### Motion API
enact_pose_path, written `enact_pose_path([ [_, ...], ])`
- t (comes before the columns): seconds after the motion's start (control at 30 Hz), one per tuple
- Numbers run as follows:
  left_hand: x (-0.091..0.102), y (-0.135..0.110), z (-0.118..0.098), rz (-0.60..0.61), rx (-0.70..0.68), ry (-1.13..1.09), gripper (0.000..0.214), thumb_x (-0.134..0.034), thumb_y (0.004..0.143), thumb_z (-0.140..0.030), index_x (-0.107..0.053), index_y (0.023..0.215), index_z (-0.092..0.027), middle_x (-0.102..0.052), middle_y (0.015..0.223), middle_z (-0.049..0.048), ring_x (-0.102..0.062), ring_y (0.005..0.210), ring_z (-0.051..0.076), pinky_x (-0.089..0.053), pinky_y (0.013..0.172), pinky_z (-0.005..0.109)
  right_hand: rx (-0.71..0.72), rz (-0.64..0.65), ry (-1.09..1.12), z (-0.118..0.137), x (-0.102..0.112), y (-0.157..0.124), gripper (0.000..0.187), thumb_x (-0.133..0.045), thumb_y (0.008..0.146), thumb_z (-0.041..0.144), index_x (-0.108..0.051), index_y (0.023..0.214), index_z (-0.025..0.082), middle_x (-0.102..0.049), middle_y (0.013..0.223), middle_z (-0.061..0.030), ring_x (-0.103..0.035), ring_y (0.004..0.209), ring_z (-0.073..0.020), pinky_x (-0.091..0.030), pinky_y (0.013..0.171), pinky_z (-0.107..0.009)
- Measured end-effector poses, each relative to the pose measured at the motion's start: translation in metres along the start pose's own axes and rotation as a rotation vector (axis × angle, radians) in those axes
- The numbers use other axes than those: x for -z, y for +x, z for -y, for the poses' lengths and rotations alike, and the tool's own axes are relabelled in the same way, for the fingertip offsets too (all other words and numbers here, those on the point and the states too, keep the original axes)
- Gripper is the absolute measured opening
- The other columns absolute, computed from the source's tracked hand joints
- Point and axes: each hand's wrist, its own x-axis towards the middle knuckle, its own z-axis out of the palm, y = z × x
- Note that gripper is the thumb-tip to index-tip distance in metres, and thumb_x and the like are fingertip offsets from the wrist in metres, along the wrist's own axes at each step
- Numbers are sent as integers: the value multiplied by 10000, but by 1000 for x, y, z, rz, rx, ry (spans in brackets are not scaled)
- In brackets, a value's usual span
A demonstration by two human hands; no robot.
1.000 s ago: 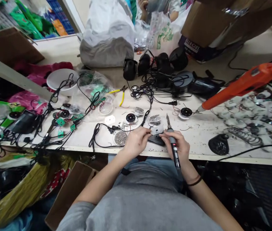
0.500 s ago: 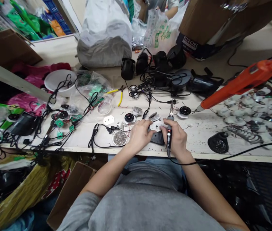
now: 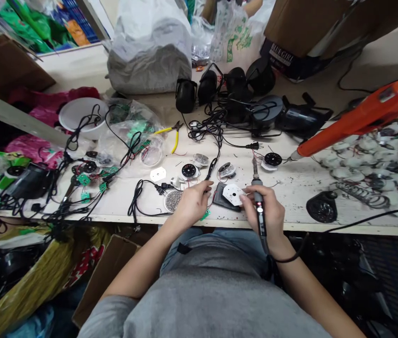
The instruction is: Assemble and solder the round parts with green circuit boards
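Note:
My right hand (image 3: 269, 211) grips a soldering iron (image 3: 259, 206), its tip pointing away from me. The same hand pinches the edge of a white plate with small holes (image 3: 233, 193) between thumb and finger. Beneath the plate lies a dark grey block (image 3: 222, 199). My left hand (image 3: 193, 202) has its fingers curled on a black cable (image 3: 211, 170), left of the block. A small green circuit board (image 3: 205, 215) shows just below this hand, near the table edge, with thin red wire nearby. A round silver part (image 3: 226, 170) sits beyond the block.
A dish of metal wool or beads (image 3: 173, 201) is beside my left wrist. An orange electric screwdriver (image 3: 357, 119) reaches in from the right. Yellow-handled cutters (image 3: 175, 136), black lamp housings (image 3: 236, 82) and tangled cables lie farther back. White parts (image 3: 357, 159) are heaped at right.
My left hand has let go of the white plate and moved left to the cable. My right hand has shifted slightly right and nearer me, with the iron and plate. The grey block is more exposed.

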Motion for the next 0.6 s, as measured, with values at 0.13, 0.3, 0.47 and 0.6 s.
enact_pose_path([
  [0.13, -8, -3, -4, 55, 59, -77, 377, -549, 883, -36, -642, 1222, -174, -787, 1078, 67, -748, 1002, 201, -578, 915, 313, 140, 36, -25, 1, -7, -6, 183, -657, 931, 173, -610, 1105, 207, -704, 878, -17, -681, 697, -151, -563, 653, -279],
  [0.3, -13, -1, -3, 46, 192, -224, 301, -573, 880, -84, -658, 1158, -162, -780, 905, 22, -716, 681, 140, -580, 751, 262, 232, 33, -62, -3, -12, -4, 219, -629, 933, 115, -591, 1130, 203, -677, 898, -34, -661, 770, -172, -560, 699, -300],
  [0.47, -10, -1, -5, 59, 210, -218, 350, -608, 845, -77, -660, 1180, -164, -782, 937, 24, -678, 628, 127, -552, 711, 252, 289, 20, -143, -7, -14, -4, 227, -633, 917, 96, -585, 1112, 201, -673, 883, -49, -591, 764, -202, -525, 699, -348],
  [0.6, -12, 0, -6, 46, 181, -176, 366, -621, 818, -71, -673, 1168, -165, -766, 841, 0, -659, 612, 129, -535, 697, 251, 300, 14, -175, -10, -16, -6, 237, -632, 911, 93, -588, 1121, 193, -659, 866, -54, -573, 765, -211, -511, 682, -351],
])
